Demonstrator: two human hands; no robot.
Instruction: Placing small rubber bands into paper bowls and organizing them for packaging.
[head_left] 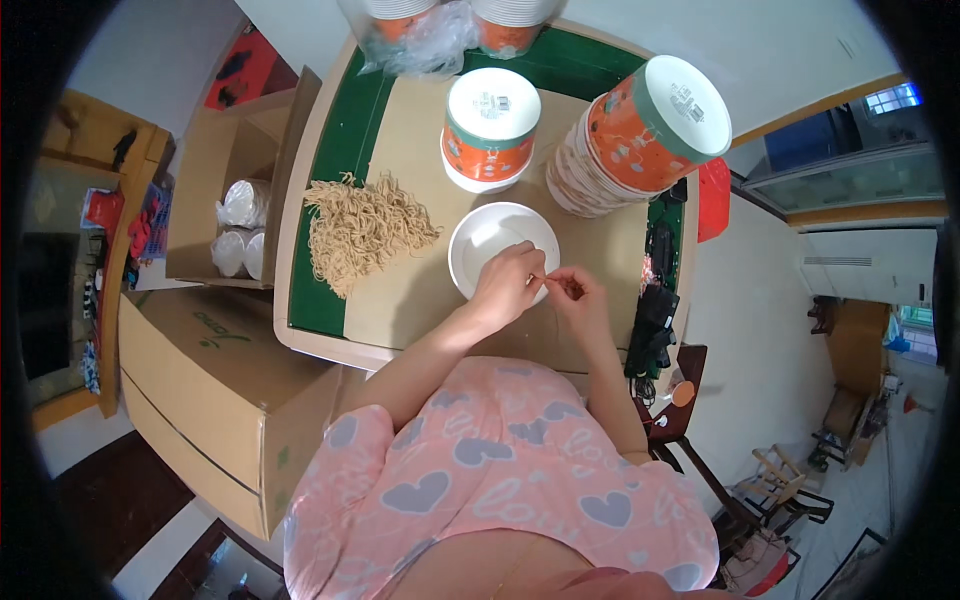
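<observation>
Pink cloth (500,450) covers our front. Beyond it, our left hand (507,287) and right hand (577,297) close at the fingertips, seemingly on 1 thin strand (546,279), by the near right rim of the bowl (485,235); tugging could snap it. Left lies the tan pile (368,235), which our elbow might drag. Farther, the tall stack (640,130) could topple if bumped.

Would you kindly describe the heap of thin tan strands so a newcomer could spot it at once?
Find the green table with a pale rim. Along its left side, left of the round white bowl by the left hand, lies the heap of thin tan strands. Unlike the smooth bowl, it is loose and shaggy.
</observation>
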